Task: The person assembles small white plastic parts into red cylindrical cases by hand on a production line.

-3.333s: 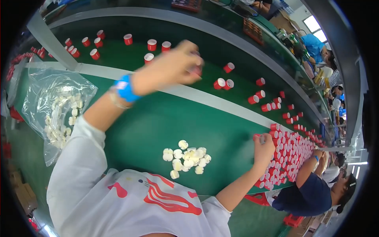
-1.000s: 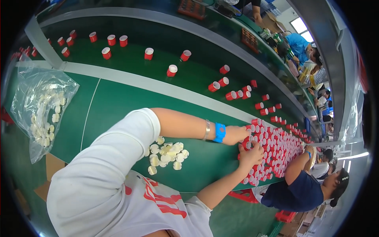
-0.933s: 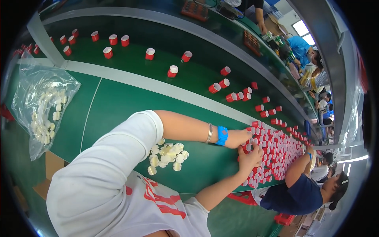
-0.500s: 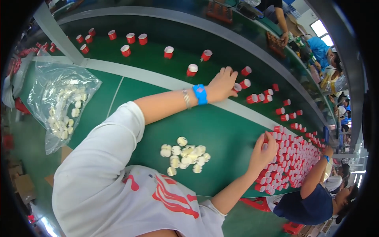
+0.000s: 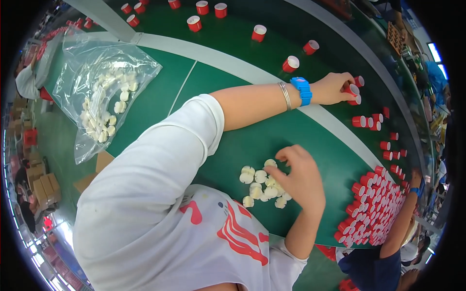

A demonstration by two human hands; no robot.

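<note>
1. The right hand (image 5: pixel 301 177) had just left the side of the cup heap (image 5: pixel 371 208) and come over the pale discs (image 5: pixel 270 192), which lay loose on the green table (image 5: pixel 330 155). The left hand (image 5: pixel 335 88) stayed among the cups beyond the pale rail (image 5: pixel 199 50).

2. In my judgement, this change meant that the work was divided: one hand attended to a cup, the other to the discs.

3. The left grip was bent around one red cup (image 5: pixel 354 90), close beside two others on the dark green strip (image 5: pixel 272 53). How firmly it pressed, I cannot tell.

4. The right grip was released: thumb and forefinger stood apart above the edge of the pile, and no disc showed between them. Whether a fingertip touched a disc, I cannot tell.

5. The red cup showed its white mouth toward the right, like its neighbours, with the base toward the palm. Its axis ran from base to mouth and was perhaps near upright, but the lens bends this part of the view. The cup looked hardly longer than wide.

6. The discs lay mostly flat, without clear long axis. More of them were in the clear bag (image 5: pixel 73 72), at left.
</note>
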